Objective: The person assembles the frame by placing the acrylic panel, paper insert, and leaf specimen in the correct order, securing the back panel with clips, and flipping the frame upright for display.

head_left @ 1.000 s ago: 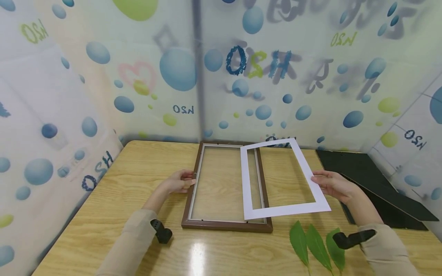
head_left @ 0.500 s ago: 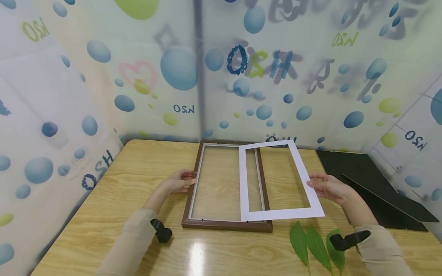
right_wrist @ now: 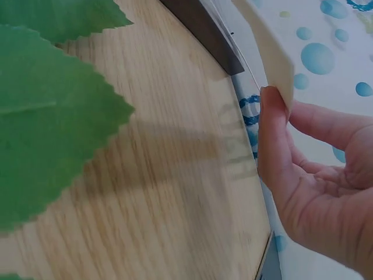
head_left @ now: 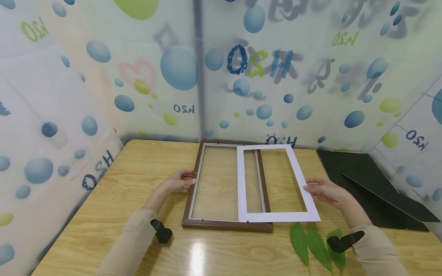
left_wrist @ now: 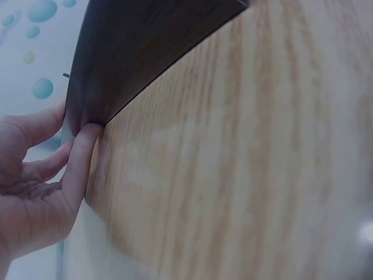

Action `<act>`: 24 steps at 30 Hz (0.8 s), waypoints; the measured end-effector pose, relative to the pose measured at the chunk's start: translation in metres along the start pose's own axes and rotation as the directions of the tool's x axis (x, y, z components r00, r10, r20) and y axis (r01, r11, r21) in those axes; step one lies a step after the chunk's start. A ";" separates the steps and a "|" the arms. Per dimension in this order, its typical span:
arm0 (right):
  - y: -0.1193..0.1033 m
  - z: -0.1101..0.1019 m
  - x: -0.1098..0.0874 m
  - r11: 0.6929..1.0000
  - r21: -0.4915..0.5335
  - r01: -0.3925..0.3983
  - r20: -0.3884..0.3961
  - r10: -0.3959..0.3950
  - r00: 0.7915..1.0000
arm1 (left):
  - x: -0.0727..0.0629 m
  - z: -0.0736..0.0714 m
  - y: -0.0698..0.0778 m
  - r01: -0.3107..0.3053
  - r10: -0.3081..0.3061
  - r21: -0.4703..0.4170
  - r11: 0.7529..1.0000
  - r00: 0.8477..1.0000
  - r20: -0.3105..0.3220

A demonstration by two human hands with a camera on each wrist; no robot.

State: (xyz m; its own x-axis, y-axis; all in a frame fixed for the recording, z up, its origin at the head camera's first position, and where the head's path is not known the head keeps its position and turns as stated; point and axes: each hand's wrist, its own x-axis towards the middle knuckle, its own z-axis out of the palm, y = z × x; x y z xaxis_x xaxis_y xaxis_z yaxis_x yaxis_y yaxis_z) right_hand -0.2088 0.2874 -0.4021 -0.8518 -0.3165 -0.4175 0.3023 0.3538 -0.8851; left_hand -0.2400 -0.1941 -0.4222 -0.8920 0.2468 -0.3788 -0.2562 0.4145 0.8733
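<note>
A brown picture frame [head_left: 228,227] with a clear pane lies flat on the wooden table. My left hand [head_left: 178,181] holds its left side, thumb over the top edge; in the left wrist view, the fingers [left_wrist: 81,157] touch the frame's dark outer side [left_wrist: 145,52]. My right hand [head_left: 326,191] pinches the right border of a white mat board [head_left: 283,217] between thumb and fingers. The mat's left part overlaps the frame's right half, while its right side sticks out past it. From the right wrist, the mat [right_wrist: 274,52] appears raised above the table.
Several green leaves [head_left: 317,245] lie near the table's front, below the mat and by my right wrist. Black boards [head_left: 359,168], one leaning over another, are at the right. A patterned curtain [head_left: 221,96] closes off the back of the table [head_left: 145,161].
My right hand has brought the mat board left and lower over the frame, and the mat now lies flatter. The left hand and the frame have stayed in place.
</note>
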 end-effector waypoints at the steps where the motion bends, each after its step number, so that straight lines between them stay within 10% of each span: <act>1: -0.001 0.002 0.001 1.000 -0.005 -0.005 -0.002 0.005 1.000 | 0.000 0.000 0.000 0.002 -0.002 0.002 1.000 1.000 -0.004; 24: -0.019 0.039 0.022 1.000 0.004 -0.012 0.034 0.012 0.999 | -0.002 0.001 0.000 0.001 -0.001 -0.025 1.000 1.000 0.010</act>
State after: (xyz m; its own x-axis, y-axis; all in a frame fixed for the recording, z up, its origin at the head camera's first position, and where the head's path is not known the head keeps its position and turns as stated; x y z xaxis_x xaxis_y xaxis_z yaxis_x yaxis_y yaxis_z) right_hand -0.2162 0.2391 -0.4026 -0.8331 -0.3416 -0.4350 0.3146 0.3542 -0.8807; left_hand -0.2381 -0.1939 -0.4220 -0.8881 0.2550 -0.3825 -0.2663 0.3929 0.8802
